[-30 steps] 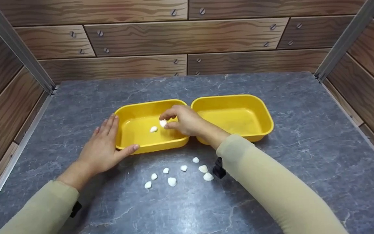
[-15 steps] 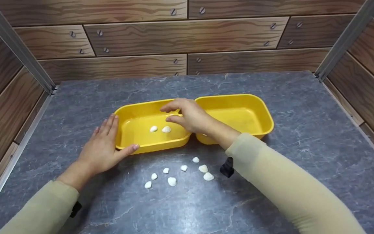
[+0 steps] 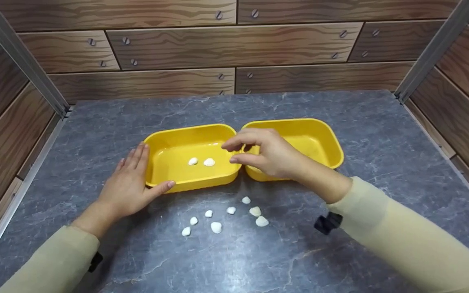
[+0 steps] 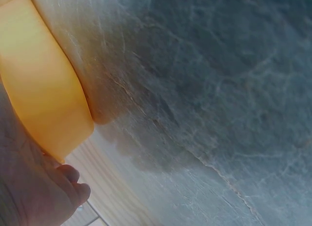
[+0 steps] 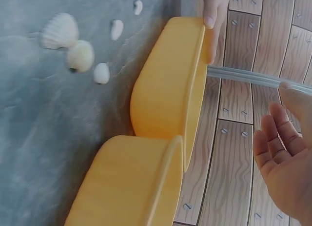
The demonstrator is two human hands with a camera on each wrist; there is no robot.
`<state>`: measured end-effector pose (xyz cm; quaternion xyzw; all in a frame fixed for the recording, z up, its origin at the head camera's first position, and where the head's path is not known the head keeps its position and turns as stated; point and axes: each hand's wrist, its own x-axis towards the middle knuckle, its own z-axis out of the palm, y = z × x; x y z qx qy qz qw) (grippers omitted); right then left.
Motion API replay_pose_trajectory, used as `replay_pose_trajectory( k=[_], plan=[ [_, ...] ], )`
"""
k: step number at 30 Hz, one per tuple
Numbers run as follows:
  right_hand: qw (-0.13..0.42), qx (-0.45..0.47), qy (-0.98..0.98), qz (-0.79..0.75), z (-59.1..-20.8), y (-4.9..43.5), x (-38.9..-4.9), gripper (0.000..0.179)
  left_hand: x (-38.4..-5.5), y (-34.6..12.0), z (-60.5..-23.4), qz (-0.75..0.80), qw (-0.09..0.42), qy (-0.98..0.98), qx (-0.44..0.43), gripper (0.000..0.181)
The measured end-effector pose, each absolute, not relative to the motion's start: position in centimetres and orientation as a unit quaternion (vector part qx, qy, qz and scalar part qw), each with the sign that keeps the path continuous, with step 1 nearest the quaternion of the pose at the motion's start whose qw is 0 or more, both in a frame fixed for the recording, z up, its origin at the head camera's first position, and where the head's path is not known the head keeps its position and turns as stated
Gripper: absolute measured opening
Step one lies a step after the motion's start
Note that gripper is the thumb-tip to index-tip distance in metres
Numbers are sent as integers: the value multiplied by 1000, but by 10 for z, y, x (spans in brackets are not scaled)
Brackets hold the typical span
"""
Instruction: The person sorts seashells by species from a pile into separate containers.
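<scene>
Two white seashells (image 3: 209, 162) lie side by side on the floor of the left yellow tub (image 3: 189, 183). The left hand (image 3: 126, 185) rests against that tub's left end, fingers straight along the outside and thumb on the near rim. Above the spot where the two tubs meet hovers the right hand (image 3: 269, 152), its fingers loosely bent with nothing between them. The right wrist view also shows this right hand (image 5: 287, 162) holding nothing. Several more seashells (image 3: 216, 227) are scattered on the table in front of the tubs.
The right yellow tub (image 3: 312, 148) stands end to end with the left one; the right hand covers part of it. A grey marbled tabletop (image 3: 169, 268) carries everything. Wood-patterned walls (image 3: 234, 44) with metal corner posts (image 3: 426, 49) enclose the back and sides.
The right hand has let go of a seashell inside the left tub, then drawn back to the right, over the right tub's edge. The left hand stays put.
</scene>
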<state>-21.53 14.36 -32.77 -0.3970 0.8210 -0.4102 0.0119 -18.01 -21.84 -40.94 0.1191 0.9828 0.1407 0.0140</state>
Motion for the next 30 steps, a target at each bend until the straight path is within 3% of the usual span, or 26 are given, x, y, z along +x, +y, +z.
replay_pose_trajectory(
  k=[21, 30],
  plan=[
    [84, -421, 813, -393, -408, 214, -165, 24, -182, -217, -410, 141, 12, 982, 125, 121],
    [163, -396, 802, -416, -434, 220, -164, 30, -180, -218, -409, 139, 11, 983, 124, 120]
  ],
)
